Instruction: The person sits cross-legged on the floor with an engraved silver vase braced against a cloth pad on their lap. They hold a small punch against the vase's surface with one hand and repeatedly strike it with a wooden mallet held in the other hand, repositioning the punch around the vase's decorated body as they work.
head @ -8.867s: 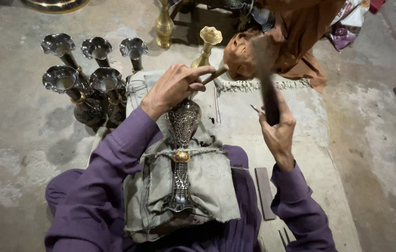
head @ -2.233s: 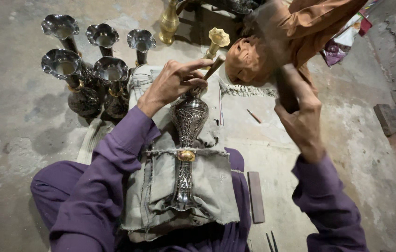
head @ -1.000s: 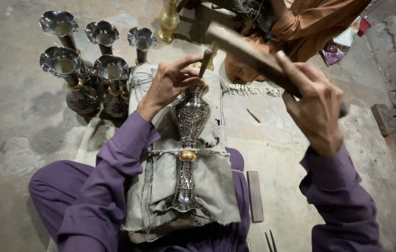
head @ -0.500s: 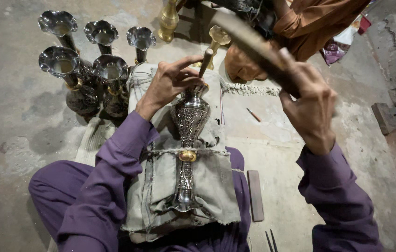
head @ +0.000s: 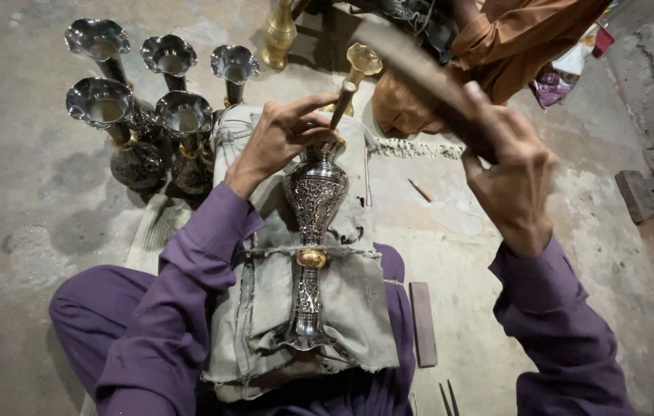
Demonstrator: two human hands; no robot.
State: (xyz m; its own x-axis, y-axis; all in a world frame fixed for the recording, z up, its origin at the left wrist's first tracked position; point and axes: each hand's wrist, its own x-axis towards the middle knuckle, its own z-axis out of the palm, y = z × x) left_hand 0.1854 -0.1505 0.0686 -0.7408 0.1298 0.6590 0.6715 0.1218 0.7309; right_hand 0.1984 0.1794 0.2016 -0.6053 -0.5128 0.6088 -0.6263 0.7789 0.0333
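The left hand (head: pixel 279 140) pinches a slim brass punch (head: pixel 342 104) against the neck of an engraved silver vase (head: pixel 313 231) lying on a grey cloth pad (head: pixel 261 308) across the lap, while the right hand (head: pixel 510 173), fist closed, holds a blurred mallet (head: pixel 411 65) raised above, five fluted vases (head: pixel 149 108) standing nearby.

5 silver vases (head: pixel 142 108), brass vase (head: pixel 279 35), pencil (head: pixel 420 190)
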